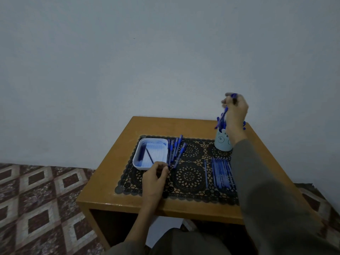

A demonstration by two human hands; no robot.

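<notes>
My right hand (236,111) is raised above a pale blue pen cup (221,142) at the table's back right and grips a blue pen (221,117) that slants down toward the cup. Several blue pens stand in the cup. My left hand (155,176) rests on the black lace mat (189,175) and pinches the lower end of a blue pen (179,156) lying among several capped pens beside a white tray (150,153). The tray holds a few dark refills. A row of blue refills (221,173) lies at the mat's right, partly hidden by my right sleeve.
The small wooden table (110,183) stands against a plain pale wall. Patterned floor tiles (36,199) lie to the left and right. One single refill (205,173) lies apart, left of the row.
</notes>
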